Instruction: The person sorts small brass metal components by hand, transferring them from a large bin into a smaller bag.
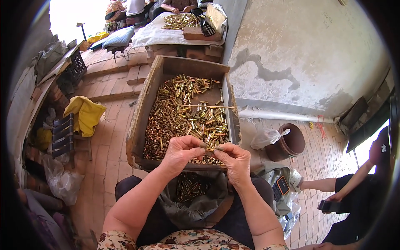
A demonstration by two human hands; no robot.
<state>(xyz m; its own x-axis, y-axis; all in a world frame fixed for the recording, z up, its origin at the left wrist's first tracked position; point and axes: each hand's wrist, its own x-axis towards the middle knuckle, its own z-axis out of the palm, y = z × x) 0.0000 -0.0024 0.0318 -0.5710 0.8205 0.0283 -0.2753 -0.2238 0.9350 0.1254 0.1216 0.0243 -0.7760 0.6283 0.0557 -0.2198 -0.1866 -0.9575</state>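
Observation:
Both hands meet over the near edge of a wooden box point(143, 98). My left hand point(181, 155) pinches one end of a small brass tubular fitting point(210, 150), and my right hand point(236, 161) pinches the other end. The fingertips cover most of it. Heaped in the box are many small brass fittings point(183, 87), with shorter coppery ones at the left and longer, shinier ones at the right. A thin wooden stick point(210, 106) lies across the right part. Below the box, a dark grey cloth point(175, 210) in my lap holds more brass pieces point(189, 189).
To the right stand a brown bucket point(291, 141) and a white plastic bag point(266, 137). A person point(358, 200) there holds a dark phone-like object. A stool with a yellow cloth point(85, 114) is at left. Beyond, people sit by a cloth-covered table point(154, 35) with more brass pieces.

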